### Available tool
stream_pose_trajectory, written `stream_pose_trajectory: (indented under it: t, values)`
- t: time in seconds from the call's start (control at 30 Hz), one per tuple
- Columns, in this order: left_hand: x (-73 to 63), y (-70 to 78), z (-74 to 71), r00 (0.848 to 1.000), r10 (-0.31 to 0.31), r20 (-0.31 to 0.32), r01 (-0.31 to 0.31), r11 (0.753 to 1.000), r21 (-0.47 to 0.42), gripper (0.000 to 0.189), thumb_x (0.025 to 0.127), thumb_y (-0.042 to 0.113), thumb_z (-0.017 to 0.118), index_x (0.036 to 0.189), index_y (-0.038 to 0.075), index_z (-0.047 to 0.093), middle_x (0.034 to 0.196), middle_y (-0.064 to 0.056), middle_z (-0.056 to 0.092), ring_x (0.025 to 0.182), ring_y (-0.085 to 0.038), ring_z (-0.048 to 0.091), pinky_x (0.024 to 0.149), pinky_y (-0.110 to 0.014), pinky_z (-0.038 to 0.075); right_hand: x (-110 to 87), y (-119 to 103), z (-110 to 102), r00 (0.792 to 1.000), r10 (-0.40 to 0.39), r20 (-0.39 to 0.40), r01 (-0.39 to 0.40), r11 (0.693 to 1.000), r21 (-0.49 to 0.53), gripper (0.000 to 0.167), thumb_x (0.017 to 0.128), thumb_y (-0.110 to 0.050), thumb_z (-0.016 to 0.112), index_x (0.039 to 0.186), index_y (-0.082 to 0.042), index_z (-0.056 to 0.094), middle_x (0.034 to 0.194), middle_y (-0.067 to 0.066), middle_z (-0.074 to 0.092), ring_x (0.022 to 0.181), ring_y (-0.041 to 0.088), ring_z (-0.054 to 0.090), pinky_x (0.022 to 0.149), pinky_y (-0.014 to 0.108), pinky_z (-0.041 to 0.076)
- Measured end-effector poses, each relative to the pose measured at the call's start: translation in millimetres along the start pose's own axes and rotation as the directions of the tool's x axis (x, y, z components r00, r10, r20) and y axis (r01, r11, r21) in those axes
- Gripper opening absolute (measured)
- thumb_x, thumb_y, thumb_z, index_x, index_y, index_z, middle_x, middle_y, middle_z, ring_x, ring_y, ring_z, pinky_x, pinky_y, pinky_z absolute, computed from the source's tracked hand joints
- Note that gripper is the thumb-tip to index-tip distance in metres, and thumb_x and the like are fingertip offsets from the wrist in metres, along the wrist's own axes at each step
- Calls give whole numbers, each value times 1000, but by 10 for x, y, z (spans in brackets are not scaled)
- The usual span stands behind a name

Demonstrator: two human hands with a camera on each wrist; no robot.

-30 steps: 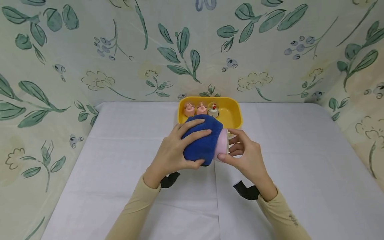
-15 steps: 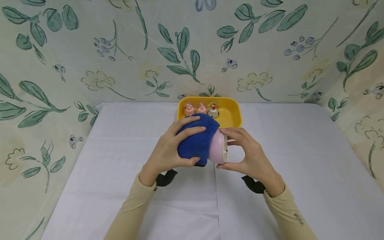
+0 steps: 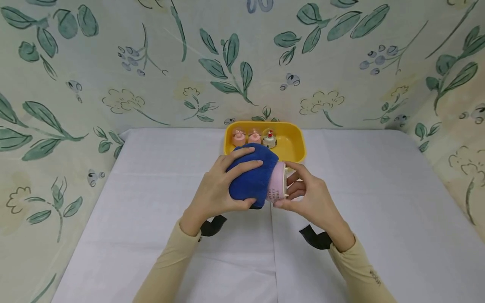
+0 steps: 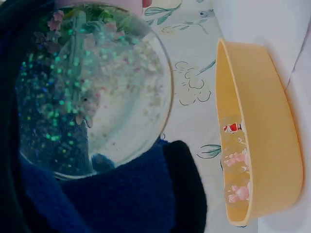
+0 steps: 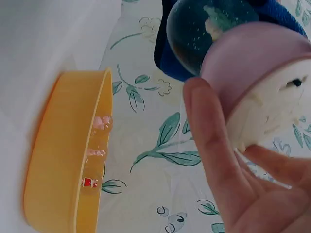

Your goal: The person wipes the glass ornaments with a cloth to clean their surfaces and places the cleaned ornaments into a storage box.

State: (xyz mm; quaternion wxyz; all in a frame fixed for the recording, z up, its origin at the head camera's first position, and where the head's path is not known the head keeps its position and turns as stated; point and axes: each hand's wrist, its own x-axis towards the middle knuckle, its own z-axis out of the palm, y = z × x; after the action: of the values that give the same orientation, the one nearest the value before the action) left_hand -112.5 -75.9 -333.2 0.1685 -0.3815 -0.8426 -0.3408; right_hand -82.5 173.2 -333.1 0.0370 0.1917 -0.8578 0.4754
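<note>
A large snow globe (image 4: 121, 111) lies tipped on its side between my two hands, with glitter swirling inside its clear ball. Around the ball I hold a blue cloth (image 3: 250, 176) in my left hand (image 3: 216, 189), fingers spread over the top and thumb below. My right hand (image 3: 312, 191) grips the pink base (image 3: 277, 183) at its rim. Small holes show on the base's side, and its cream underside (image 5: 272, 107) faces the right palm. In the head view the cloth covers the ball; the left wrist view shows the glass beyond the dark-edged fabric.
A yellow tray (image 3: 291, 141) stands behind my hands at the table's far edge. Two small pink globes (image 3: 239, 138) and a white one with a red figure (image 3: 270, 139) sit in its left part. A white cloth (image 3: 151, 210) covers the table; a leaf-patterned curtain rises behind.
The snow globe has turned in my hands, and holes on its base now show. My right hand opened wider on the base, then curled its fingers under again. Both hands shifted left, then slightly back.
</note>
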Motion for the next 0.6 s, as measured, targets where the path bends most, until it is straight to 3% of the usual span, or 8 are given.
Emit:
stream_pose_trajectory:
  t: [0.1, 0.2, 0.33, 0.43, 0.6]
  values:
    - [-3, -35, -36, 1000, -6, -19, 5, 998, -67, 72, 68, 40, 77, 134, 25, 50, 149, 1, 33, 130, -27, 38, 94, -50, 45, 9, -9, -48, 993, -97, 72, 103, 991, -89, 95, 65, -13, 89, 142, -2, 35, 103, 10, 57, 82, 16, 62, 73, 31, 56]
    - [3, -36, -61, 1000, 4, -12, -5, 993, -115, 72, 69, 39, 76, 134, 24, 50, 150, 0, 32, 131, -26, 36, 96, -51, 43, 24, -7, -89, 969, -233, 79, 244, 953, -182, 104, 58, -15, 93, 143, -5, 34, 118, 11, 53, 96, 18, 58, 76, 35, 55]
    - [-5, -10, -58, 1000, 13, 11, -12, 994, -113, 73, 69, 39, 77, 135, 24, 49, 151, 0, 32, 131, -26, 37, 95, -50, 44, 52, 21, -108, 928, -368, 64, 373, 912, -171, 108, 50, -12, 96, 141, -6, 39, 131, 12, 47, 104, 21, 53, 77, 35, 55]
    - [-20, 17, -31, 1000, 6, 15, -5, 998, -59, 73, 69, 40, 77, 135, 25, 49, 150, 1, 31, 129, -25, 38, 94, -49, 46, 44, 52, -74, 925, -379, 19, 378, 917, -129, 101, 52, -15, 96, 137, -5, 43, 125, 10, 52, 94, 17, 56, 75, 30, 55]
    - [-35, 54, 45, 1000, 3, -26, -2, 999, 40, 75, 68, 43, 78, 135, 27, 48, 150, 1, 31, 123, -28, 42, 88, -47, 50, -6, 102, 52, 952, -284, -110, 288, 958, 14, 89, 59, -12, 92, 134, -1, 46, 115, 13, 59, 73, 14, 62, 68, 23, 55]
